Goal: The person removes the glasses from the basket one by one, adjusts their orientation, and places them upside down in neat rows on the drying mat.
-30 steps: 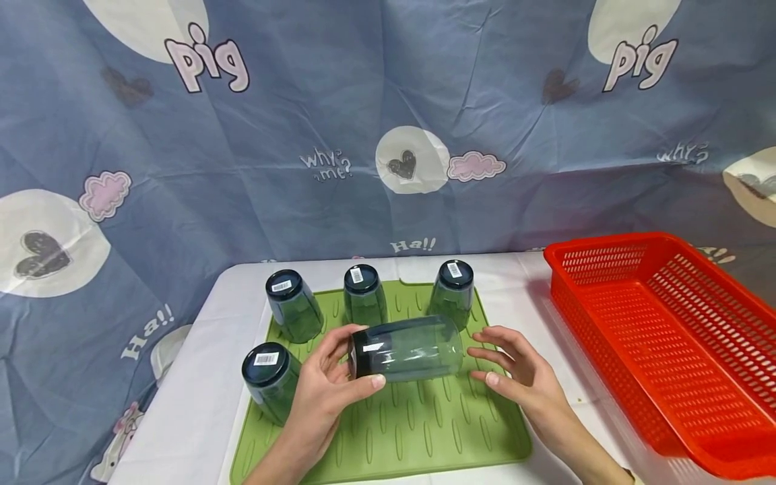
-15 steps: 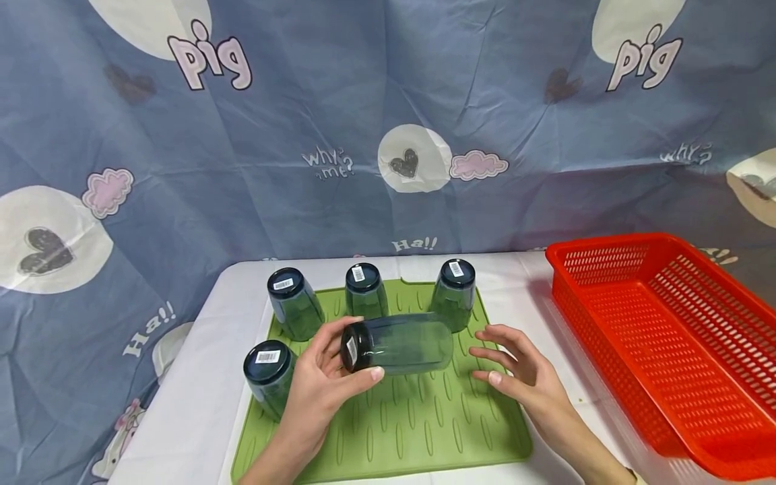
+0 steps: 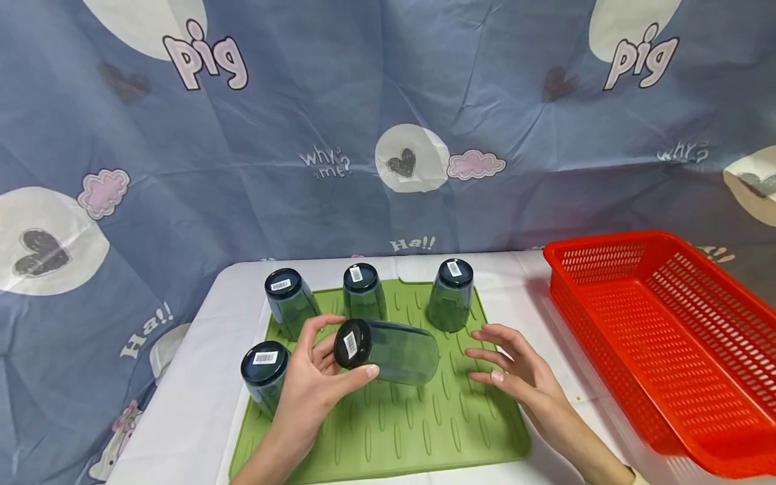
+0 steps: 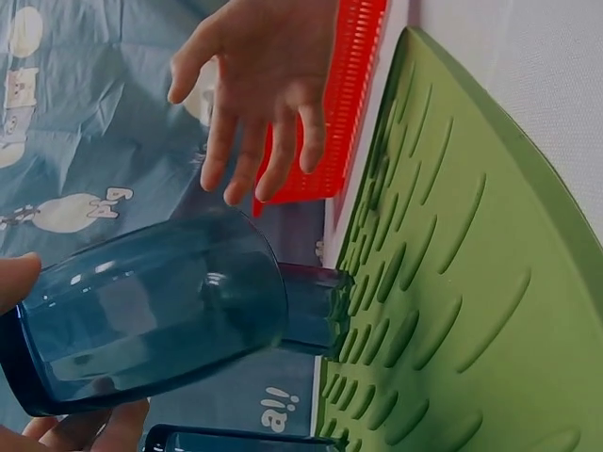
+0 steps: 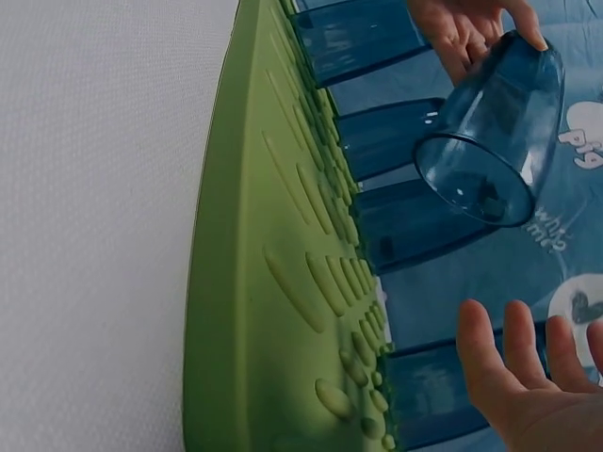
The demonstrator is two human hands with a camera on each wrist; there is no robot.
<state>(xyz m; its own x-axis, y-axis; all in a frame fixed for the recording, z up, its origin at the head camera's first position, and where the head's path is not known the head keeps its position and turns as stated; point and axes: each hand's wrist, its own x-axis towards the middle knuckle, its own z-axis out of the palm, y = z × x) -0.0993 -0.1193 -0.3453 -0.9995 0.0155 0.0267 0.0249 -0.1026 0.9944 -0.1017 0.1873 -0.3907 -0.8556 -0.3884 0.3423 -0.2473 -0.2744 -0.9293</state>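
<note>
My left hand (image 3: pixel 309 387) grips a dark blue-green drinking glass (image 3: pixel 403 353) around its base, thumb on the near side and fingers behind. The glass lies sideways in the air above the green drying mat (image 3: pixel 418 438), its labelled base to the left and its mouth tipped slightly down to the right. In the right wrist view the round mouth of the glass (image 5: pixel 476 179) faces the camera. My right hand (image 3: pixel 524 370) hovers over the mat's right edge, fingers spread and holding nothing, a short gap from the mouth.
Upside-down glasses stand on the mat: one at the left front (image 3: pixel 267 377), one at the back left (image 3: pixel 291 303), one at the back middle (image 3: pixel 364 296), one at the back right (image 3: pixel 451 296). A red plastic basket (image 3: pixel 606 357) stands to the right. A patterned cloth (image 3: pixel 388 87) hangs behind the white table.
The held glass has moved left and turned, so its labelled base now shows toward the head camera and its mouth dips lower. My right hand has barely moved.
</note>
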